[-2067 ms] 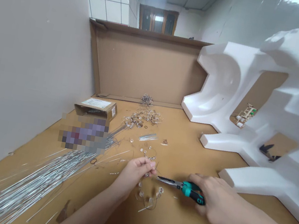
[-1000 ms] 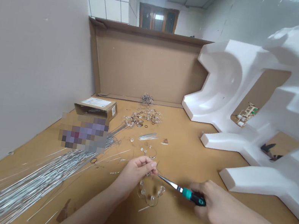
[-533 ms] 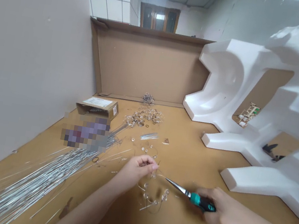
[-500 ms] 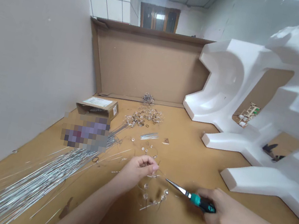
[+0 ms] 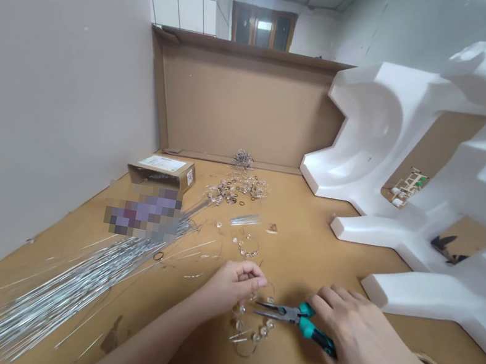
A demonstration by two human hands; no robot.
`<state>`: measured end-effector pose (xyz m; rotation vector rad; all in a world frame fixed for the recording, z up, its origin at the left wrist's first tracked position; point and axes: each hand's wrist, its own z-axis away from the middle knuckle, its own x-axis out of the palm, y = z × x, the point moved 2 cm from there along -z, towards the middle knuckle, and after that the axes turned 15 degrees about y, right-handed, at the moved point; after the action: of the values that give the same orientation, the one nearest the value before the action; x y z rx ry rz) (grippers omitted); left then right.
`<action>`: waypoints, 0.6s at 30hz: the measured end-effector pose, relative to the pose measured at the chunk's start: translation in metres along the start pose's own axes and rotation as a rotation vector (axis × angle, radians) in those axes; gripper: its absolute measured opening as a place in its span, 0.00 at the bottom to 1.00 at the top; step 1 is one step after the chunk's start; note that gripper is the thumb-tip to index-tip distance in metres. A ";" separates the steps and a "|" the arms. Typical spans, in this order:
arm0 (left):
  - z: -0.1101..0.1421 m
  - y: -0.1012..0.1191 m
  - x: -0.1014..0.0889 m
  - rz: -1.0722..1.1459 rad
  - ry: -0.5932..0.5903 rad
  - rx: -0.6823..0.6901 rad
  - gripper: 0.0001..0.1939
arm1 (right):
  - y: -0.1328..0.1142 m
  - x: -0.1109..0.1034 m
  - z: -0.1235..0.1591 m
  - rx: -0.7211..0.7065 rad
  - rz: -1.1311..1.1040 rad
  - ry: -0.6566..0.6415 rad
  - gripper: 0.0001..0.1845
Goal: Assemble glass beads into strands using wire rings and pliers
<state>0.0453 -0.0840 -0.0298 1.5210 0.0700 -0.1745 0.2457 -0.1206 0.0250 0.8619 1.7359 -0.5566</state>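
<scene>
My left hand (image 5: 237, 284) pinches a thin wire at the top of a loop strung with clear beads (image 5: 256, 337), which hangs below the fingertips. Several beads and short pale pieces show along the loop. My right hand (image 5: 350, 336) is wrapped round the green and black handles of long-nose pliers (image 5: 288, 313). Their jaws are slightly parted and point left, close to the wire just right of my left fingertips. I cannot tell whether the jaws touch it.
Left lies a bundle of silvery wires (image 5: 79, 285) beside a small cardboard box (image 5: 164, 172). A heap of beaded pieces and rings (image 5: 236, 190) sits farther back, with short rods (image 5: 245, 220) and another beaded strand (image 5: 246, 248) nearer. White foam (image 5: 398, 288) stands on the right.
The pliers have turned from edge-on to flat, with their jaws parted, and moved left to the beaded loop. My left hand has shifted slightly right and down with the wire.
</scene>
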 end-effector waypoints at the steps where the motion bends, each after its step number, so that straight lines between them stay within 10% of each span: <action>1: 0.000 0.001 0.000 0.001 0.008 0.009 0.10 | -0.001 0.001 -0.001 -0.008 0.021 0.004 0.05; 12: -0.001 -0.002 0.000 -0.072 0.028 0.110 0.10 | 0.007 -0.001 0.001 0.055 -0.044 0.010 0.08; 18: -0.004 -0.005 0.003 0.043 0.021 0.037 0.10 | 0.010 0.013 -0.001 0.430 -0.763 -0.065 0.16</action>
<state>0.0476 -0.0809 -0.0350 1.5603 0.0510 -0.1254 0.2511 -0.1100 0.0134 0.4210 1.8886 -1.4837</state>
